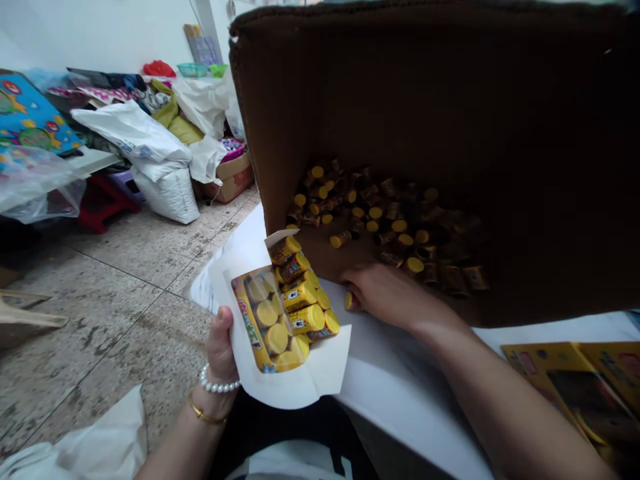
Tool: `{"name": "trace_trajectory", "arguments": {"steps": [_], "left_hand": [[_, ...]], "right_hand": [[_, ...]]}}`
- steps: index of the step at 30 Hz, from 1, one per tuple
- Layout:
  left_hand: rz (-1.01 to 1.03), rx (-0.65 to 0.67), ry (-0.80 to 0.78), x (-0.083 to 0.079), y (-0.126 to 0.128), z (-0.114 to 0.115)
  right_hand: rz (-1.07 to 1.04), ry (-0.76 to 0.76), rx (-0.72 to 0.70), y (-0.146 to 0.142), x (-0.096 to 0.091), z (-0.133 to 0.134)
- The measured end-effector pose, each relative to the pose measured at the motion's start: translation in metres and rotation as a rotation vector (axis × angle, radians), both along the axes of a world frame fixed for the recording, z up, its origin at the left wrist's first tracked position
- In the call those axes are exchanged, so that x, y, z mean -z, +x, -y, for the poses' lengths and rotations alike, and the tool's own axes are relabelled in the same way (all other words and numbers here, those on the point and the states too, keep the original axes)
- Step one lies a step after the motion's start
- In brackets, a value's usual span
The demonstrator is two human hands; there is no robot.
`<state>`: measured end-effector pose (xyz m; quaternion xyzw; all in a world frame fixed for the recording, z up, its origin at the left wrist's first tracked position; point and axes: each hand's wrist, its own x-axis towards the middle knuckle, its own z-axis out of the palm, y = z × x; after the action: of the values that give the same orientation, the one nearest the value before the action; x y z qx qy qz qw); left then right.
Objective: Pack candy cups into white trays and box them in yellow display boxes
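Left hand [220,350] grips the white pack [300,383] of yellow-capped tubes [300,303], tilted, flap open. Right hand [385,293] curls over a loose tube [349,301] at the carton [450,100] mouth; I cannot tell its grip. I think the tilt may let tubes slide out.

Single head-worn view, facing forward and down, close over table [400,387]

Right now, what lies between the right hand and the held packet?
Head view: one yellow bottle at the right hand, then bare white table before the packet.
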<state>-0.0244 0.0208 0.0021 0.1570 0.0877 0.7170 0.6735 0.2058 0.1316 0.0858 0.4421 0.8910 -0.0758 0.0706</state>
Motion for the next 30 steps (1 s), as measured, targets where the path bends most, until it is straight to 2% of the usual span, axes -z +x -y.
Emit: {"name": "trace_trajectory", "arguments": {"steps": [3,5,8,12,14,18,20,22,26,28,30], "left_hand": [[-0.046,-0.044,-0.033,0.001,0.001,-0.001],[-0.067,-0.046,-0.044,0.000,0.001,-0.001],[-0.073,-0.037,-0.051,-0.001,0.001,-0.001],[-0.076,-0.026,-0.050,-0.001,0.001,0.000],[-0.076,0.006,-0.042,-0.001,0.001,-0.001],[-0.054,0.070,-0.025,0.000,-0.004,-0.004],[-0.037,0.089,-0.024,0.001,-0.006,-0.005],[-0.022,0.099,-0.017,0.002,-0.007,-0.005],[-0.017,0.127,-0.052,0.003,-0.003,-0.006],[-0.013,0.123,-0.065,0.004,-0.002,-0.006],[0.006,0.140,-0.022,0.006,-0.005,-0.003]], "right_hand": [[-0.008,-0.032,-0.072,0.005,-0.015,0.013],[0.091,-0.072,-0.062,0.003,-0.022,0.020],[0.189,-0.177,-0.050,-0.008,-0.017,0.024],[0.122,-0.171,-0.068,-0.011,-0.009,0.017],[-0.059,-0.163,-0.003,-0.002,-0.014,0.013],[-0.787,-0.211,0.133,0.013,-0.038,0.018],[-0.935,-0.302,0.122,0.008,-0.045,0.031],[-0.863,-0.346,0.085,-0.005,-0.047,0.046],[-0.588,-0.307,-0.022,-0.028,-0.043,0.066],[-0.525,-0.295,-0.074,-0.025,-0.043,0.060],[-0.513,-0.271,-0.044,-0.007,-0.045,0.042]]}}
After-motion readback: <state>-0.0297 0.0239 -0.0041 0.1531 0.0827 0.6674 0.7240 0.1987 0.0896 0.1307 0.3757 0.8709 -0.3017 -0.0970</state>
